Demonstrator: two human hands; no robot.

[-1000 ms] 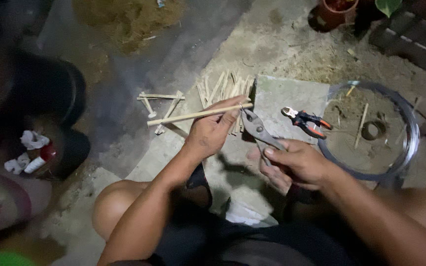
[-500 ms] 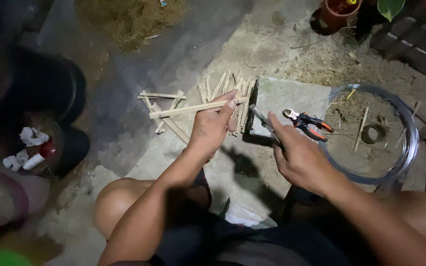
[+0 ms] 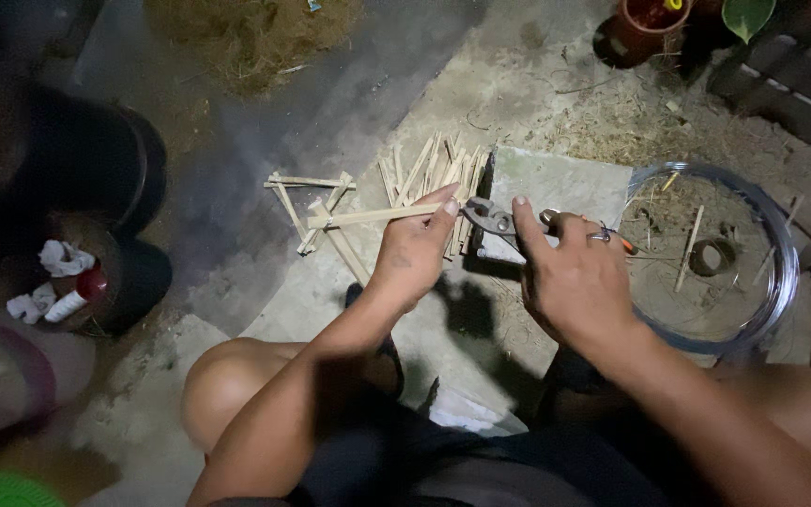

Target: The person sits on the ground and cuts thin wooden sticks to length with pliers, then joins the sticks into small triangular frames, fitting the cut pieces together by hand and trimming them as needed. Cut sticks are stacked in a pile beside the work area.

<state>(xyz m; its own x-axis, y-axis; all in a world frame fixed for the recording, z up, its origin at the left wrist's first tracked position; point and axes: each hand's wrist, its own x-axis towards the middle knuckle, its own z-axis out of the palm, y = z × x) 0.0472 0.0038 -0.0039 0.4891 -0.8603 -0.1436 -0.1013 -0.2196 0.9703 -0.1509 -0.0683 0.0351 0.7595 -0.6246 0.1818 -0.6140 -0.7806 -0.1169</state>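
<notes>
Two hands, left hand (image 3: pixel 412 252), right hand (image 3: pixel 570 282), one stick (image 3: pixel 368 216), one pliers (image 3: pixel 499 223)

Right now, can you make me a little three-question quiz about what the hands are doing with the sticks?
1. True or false: the left hand holds a long bamboo stick.
2. What tool is under the right hand? A) pliers B) spoon C) brush
3. What lies right of the stone slab?

Key:
1. True.
2. A, pliers.
3. A clear round tub with a small wire coil inside.
</notes>
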